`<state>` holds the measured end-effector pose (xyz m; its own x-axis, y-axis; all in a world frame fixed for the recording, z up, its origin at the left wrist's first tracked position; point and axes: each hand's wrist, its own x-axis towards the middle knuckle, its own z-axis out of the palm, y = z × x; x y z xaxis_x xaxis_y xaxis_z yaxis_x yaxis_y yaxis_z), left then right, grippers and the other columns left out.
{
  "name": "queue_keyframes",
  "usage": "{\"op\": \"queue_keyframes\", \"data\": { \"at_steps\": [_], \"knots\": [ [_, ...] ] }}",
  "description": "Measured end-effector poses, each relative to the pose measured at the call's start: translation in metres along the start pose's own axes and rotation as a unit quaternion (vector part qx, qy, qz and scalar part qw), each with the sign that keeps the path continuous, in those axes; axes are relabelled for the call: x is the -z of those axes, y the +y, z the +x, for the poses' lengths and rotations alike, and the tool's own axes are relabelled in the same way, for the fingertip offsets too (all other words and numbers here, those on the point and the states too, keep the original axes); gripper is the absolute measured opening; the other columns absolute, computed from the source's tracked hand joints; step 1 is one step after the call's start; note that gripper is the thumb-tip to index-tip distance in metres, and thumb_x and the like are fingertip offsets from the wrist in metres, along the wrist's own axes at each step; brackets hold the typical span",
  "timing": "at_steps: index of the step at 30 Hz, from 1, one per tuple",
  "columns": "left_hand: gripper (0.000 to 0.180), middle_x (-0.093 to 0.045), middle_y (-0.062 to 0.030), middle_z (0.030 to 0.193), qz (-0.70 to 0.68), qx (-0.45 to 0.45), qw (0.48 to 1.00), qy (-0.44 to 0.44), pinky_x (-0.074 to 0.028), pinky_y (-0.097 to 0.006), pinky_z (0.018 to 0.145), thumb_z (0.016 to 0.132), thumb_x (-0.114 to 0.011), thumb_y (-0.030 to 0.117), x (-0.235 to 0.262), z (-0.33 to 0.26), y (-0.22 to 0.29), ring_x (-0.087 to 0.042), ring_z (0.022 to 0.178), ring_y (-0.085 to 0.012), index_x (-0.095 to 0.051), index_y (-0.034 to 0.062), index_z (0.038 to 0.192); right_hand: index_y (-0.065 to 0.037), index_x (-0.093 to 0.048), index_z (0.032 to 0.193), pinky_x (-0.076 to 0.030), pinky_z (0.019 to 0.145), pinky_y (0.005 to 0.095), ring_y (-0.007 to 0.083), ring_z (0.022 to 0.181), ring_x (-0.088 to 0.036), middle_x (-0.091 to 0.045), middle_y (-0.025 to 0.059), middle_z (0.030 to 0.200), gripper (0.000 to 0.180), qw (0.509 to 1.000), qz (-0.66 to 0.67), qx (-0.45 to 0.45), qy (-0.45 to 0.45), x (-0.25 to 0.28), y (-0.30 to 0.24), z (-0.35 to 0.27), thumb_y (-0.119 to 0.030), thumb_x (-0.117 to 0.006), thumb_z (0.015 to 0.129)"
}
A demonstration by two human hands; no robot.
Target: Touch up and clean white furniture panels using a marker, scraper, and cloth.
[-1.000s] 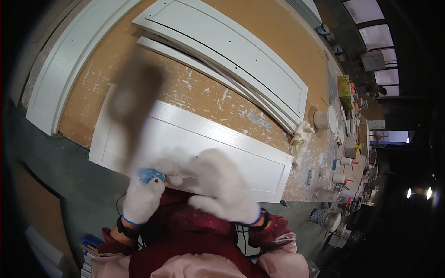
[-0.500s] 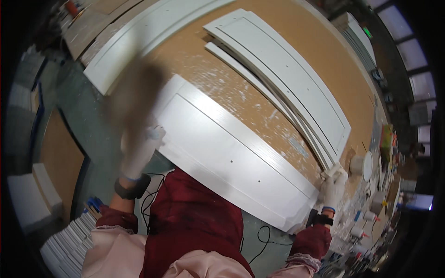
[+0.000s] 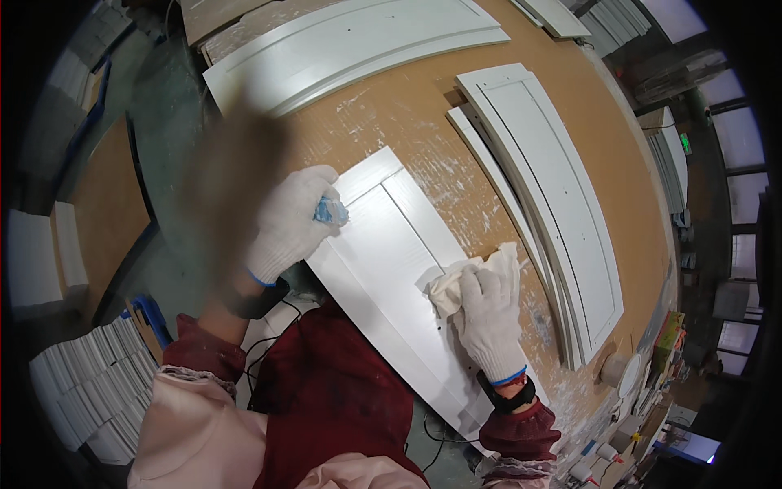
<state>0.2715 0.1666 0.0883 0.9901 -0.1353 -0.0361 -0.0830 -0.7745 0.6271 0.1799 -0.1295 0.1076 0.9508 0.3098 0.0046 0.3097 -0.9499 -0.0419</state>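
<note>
Across the middle of the brown, paint-flecked workbench (image 3: pixel 407 114) lies a white panelled door (image 3: pixel 399 285), running from about 11 o'clock near the left hand down to 5 o'clock by the right wrist. Both hands wear white knit gloves. The left hand (image 3: pixel 289 220) sits at the panel's upper corner, curled closed around a small blue pad (image 3: pixel 332 212) whose tip pokes out at 3 o'clock from the fingers and touches the raised frame of the door. The right hand (image 3: pixel 489 314) presses flat on a crumpled white cloth (image 3: pixel 460 273), fingers bent over it, the cloth bunched at 11 o'clock from the palm and spilling over the door's far edge onto the bench. Judging by this, the work in hand looks like rubbing and wiping down the door's painted face: the pad treats the corner while the cloth clears the surface. A next move would likely call for even pressure along the recessed groove, keeping the panel from sliding, since its near edge overhangs the bench toward the person's dark red apron (image 3: pixel 326 391). Beyond the door, at 2 o'clock, a stack of white panels (image 3: pixel 554 204) lies well apart; another long white panel (image 3: pixel 350 49) lies at 12 o'clock.
</note>
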Motion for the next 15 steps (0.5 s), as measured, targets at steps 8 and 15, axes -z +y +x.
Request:
{"op": "queue_keyframes", "data": {
  "at_steps": [8, 15],
  "knots": [
    [0.019, -0.061, -0.0100, 0.094, -0.081, -0.158, 0.981, 0.080, -0.049, -0.039, 0.070, 0.068, -0.075, 0.010, -0.002, 0.012, -0.022, -0.059, 0.083, -0.0300, -0.058, 0.0047, 0.074, -0.012, -0.052, 0.131, -0.048, 0.075, 0.0451, 0.0288, 0.075, -0.060, -0.058, 0.0080, 0.089, 0.066, 0.991, 0.059, 0.079, -0.088, -0.003, 0.010, 0.033, -0.022, -0.077, 0.070],
    [0.021, -0.063, -0.0071, 0.102, -0.114, -0.177, 0.973, 0.090, -0.048, -0.038, 0.074, 0.064, -0.074, 0.005, -0.005, 0.012, -0.030, -0.060, 0.086, -0.0276, -0.059, 0.0096, 0.077, -0.009, -0.056, 0.106, -0.049, 0.064, 0.0433, 0.0317, 0.075, -0.063, -0.058, 0.0123, 0.086, 0.035, 0.992, 0.097, 0.042, -0.063, -0.018, -0.041, 0.174, -0.028, -0.069, 0.080]
  ]
}}
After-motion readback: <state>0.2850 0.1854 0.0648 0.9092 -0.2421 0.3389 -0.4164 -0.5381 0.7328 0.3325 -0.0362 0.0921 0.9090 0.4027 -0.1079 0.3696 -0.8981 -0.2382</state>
